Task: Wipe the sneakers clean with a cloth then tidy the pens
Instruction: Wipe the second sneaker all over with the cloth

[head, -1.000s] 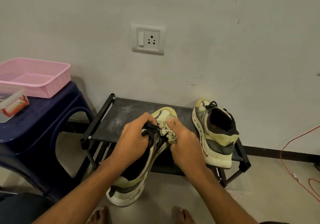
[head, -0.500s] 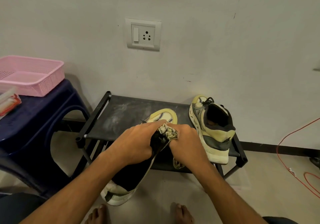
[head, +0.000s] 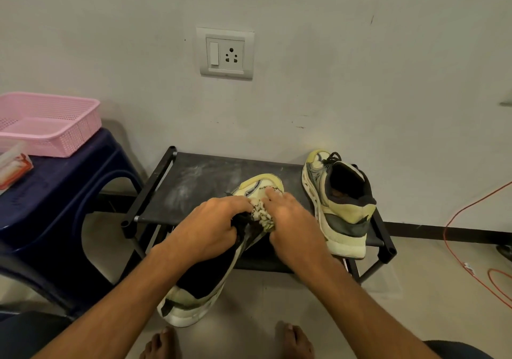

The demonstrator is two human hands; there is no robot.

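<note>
A yellow, white and black sneaker (head: 199, 284) is held in the air in front of the black shoe rack (head: 194, 189), toe pointing away. My left hand (head: 210, 228) grips it across the laces and tongue. My right hand (head: 293, 228) holds a bunched pale cloth (head: 261, 216) and presses it on the sneaker's upper near the toe. The matching second sneaker (head: 340, 206) stands on the right end of the rack, heel toward me. No pens can be made out.
A dark blue plastic stool (head: 63, 192) stands at the left with a pink basket (head: 50, 123) and a clear red-trimmed box (head: 13, 167) on it. An orange cable (head: 465, 236) trails over the floor at right. My bare feet (head: 227, 342) are below.
The cloth and my right hand have slid forward along the sneaker toward the toe. My left hand keeps its grip, and the view has shifted slightly.
</note>
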